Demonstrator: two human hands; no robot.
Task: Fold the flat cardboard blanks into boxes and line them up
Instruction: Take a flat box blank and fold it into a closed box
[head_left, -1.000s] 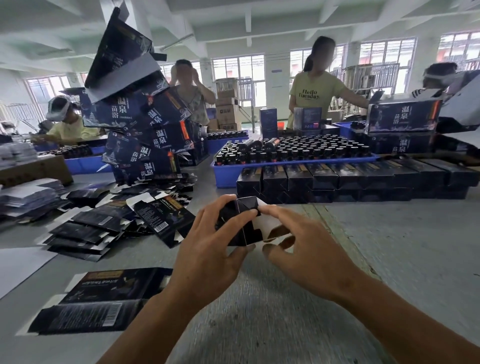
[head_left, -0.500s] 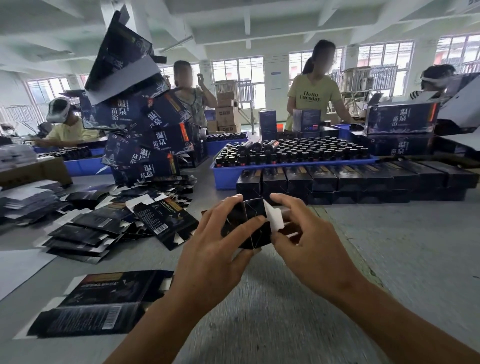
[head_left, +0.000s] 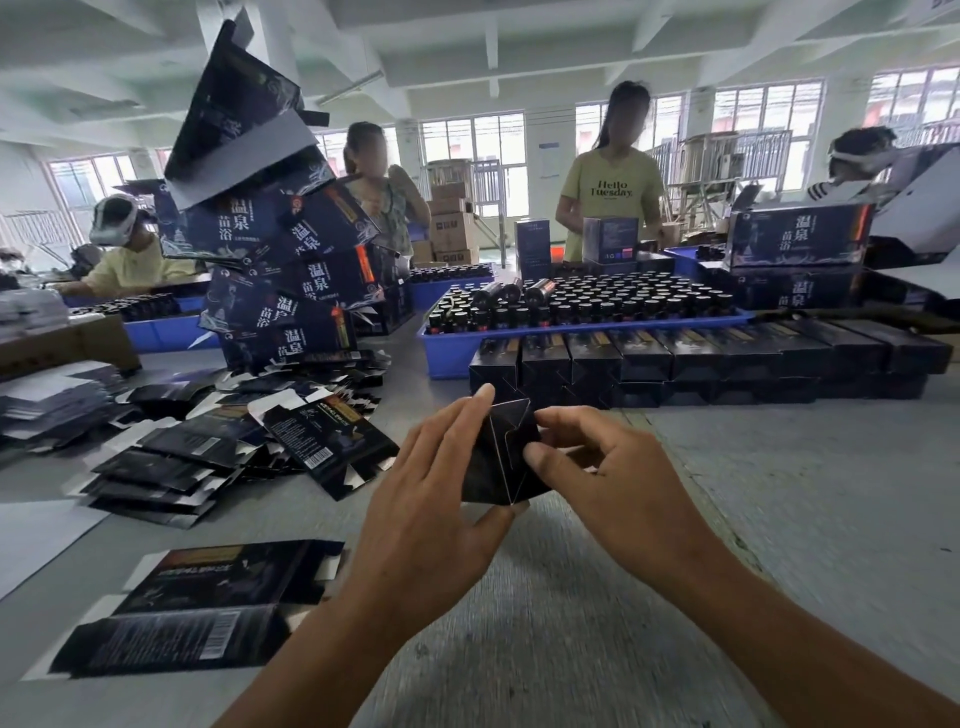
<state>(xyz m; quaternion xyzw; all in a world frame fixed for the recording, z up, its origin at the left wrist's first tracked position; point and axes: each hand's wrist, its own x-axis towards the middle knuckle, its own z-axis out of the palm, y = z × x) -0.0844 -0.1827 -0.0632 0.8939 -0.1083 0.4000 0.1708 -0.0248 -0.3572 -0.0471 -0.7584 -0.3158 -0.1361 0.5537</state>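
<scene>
Place: a packing room in a factory.
Bottles: a blue tray (head_left: 447, 358) full of them at 12 o'clock.
Boxes: a dark row (head_left: 701, 353) in front of the tray; a tall leaning stack (head_left: 280, 270) at 10 o'clock.
Flat blanks (head_left: 171, 462): heaps at 9 o'clock.
Workers (head_left: 613, 192): around the tables, 10 to 2 o'clock.

Glossy dark cardboard box (head_left: 501, 457); rough grey table (head_left: 779, 467); blue plastic tray (head_left: 447, 348).

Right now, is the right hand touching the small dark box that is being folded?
Touching. In the head view the right hand has its thumb pressed against the side of the small dark box, while the left hand grips it from the other side.
</scene>
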